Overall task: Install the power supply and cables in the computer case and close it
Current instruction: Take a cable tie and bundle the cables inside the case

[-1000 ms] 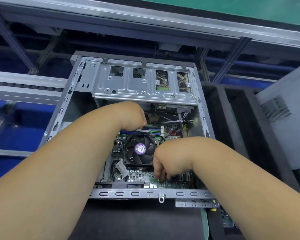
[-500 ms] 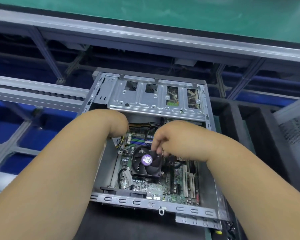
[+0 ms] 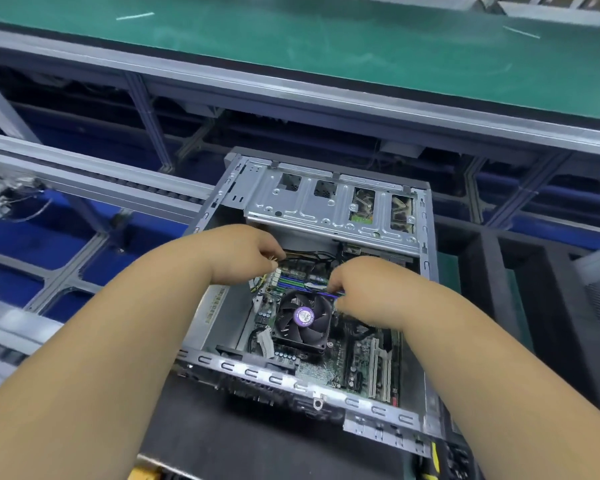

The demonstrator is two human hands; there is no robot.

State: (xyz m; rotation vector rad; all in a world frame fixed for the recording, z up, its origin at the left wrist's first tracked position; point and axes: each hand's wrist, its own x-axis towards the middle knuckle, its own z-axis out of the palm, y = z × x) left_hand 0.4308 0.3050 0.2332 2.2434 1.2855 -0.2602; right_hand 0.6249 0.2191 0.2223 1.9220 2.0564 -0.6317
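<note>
Routing black and yellow power cables (image 3: 303,255) inside the open grey steel computer case (image 3: 326,209): left hand (image 3: 248,252) pinches the bundle, right hand (image 3: 368,289) has its fingers curled beside the black purple-labelled cooler fan (image 3: 303,318), grasp indeterminate; slack wire could foul the blades

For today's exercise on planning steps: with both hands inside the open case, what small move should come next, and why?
Probably guide the yellow and black cables that the left hand pinches down to the motherboard. They hang loose above it, the computer case is open, and the right hand works by the fan.
</note>
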